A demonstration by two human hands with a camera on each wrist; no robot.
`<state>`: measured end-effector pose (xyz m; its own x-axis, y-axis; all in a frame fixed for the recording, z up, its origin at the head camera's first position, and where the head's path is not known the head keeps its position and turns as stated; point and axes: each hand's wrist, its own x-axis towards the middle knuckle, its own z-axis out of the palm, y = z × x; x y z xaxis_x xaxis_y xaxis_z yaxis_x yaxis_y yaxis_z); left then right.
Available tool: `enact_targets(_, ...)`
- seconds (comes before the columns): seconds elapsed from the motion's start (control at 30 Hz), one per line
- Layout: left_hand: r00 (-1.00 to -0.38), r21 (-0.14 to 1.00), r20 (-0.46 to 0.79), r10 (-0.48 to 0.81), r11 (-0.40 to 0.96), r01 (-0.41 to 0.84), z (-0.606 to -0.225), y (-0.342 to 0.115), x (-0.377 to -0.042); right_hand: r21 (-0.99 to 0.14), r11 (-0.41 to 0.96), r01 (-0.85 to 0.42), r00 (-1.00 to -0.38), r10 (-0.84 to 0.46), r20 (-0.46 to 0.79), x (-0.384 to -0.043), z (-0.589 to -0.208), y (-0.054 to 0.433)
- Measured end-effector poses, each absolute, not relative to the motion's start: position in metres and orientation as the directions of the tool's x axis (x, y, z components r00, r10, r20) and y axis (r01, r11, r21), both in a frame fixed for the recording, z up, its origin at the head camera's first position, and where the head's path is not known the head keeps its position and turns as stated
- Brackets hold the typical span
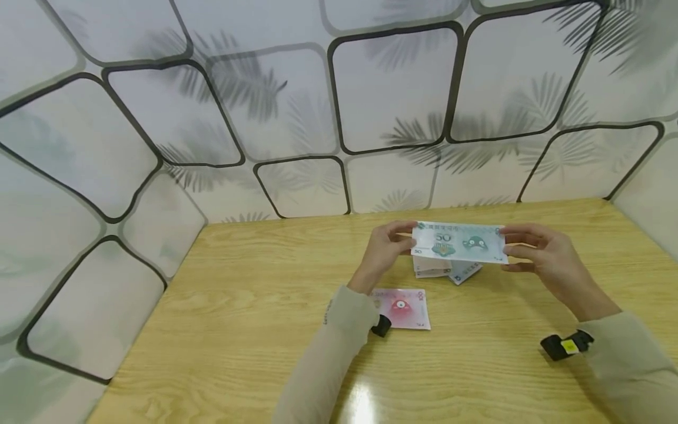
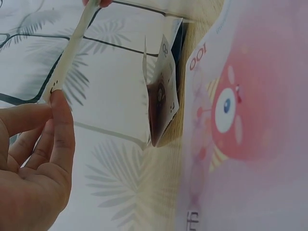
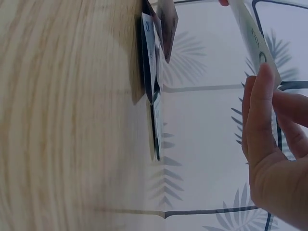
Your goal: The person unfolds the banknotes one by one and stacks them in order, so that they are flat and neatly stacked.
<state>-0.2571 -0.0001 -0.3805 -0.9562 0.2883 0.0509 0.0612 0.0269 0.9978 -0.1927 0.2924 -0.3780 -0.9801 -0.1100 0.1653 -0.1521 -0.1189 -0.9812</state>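
Green note [image 1: 459, 242]: is looking papery, smooth
Table [image 1: 238, 318]: is showing glossy wood grain
Sleeves [image 1: 329, 353]: are looking like matt cloth

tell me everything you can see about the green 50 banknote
The green 50 banknote looks like thin paper, pale with darker green print: a large 50 left of centre, a cartoon creature right of it and a smaller 50 in its lower left corner. It is spread out lengthwise, unfolded, and held above the wooden table, partly hiding a pile of notes in the head view. The left hand holds one short end, the right hand the other.
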Motion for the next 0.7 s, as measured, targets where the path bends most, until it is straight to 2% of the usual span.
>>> enact_targets(0.47, -0.944, 0.998, 0.048, 0.325, 0.029, 0.061, -0.378, -0.010, -0.253, -0.981, -0.072, -0.179, -0.965, -0.180, 0.189, -0.195, -0.382, 0.293)
enact_targets(0.7, -0.936, 0.996, 0.064, 0.346, 0.036, 0.081, -0.379, -0.015, -0.251, -0.978, -0.095, -0.185, -0.960, -0.193, 0.201, -0.194, -0.382, 0.291)
